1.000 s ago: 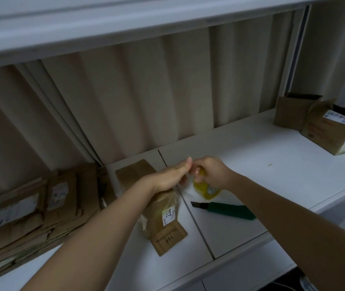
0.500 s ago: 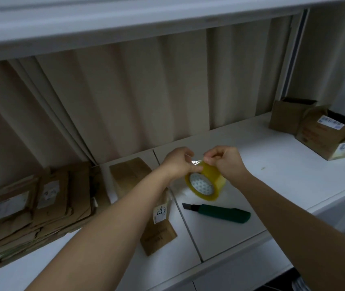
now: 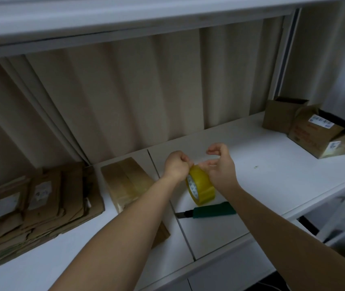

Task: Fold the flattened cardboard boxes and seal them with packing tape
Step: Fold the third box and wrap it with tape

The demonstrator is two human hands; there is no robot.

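A yellow roll of packing tape [image 3: 202,187] hangs just above the white shelf [image 3: 272,175], held between both hands. My left hand [image 3: 176,165] grips the roll's upper left edge with closed fingers. My right hand [image 3: 221,164] holds its upper right side, thumb and fingers curled above it; a short clear strip seems stretched between the hands. One flattened cardboard box [image 3: 125,181] lies under my left forearm. A stack of flattened boxes [image 3: 35,208] sits at the left.
A green utility knife [image 3: 211,213] lies on the shelf just below the roll, blade end pointing left. Two folded-up cardboard boxes [image 3: 314,129] stand at the far right. Beige curtains hang behind, and a white shelf board runs overhead.
The tape roll was lifted off the shelf and turned on edge. Both hands moved onto its top, and the right hand's fingers have drawn away to the right.
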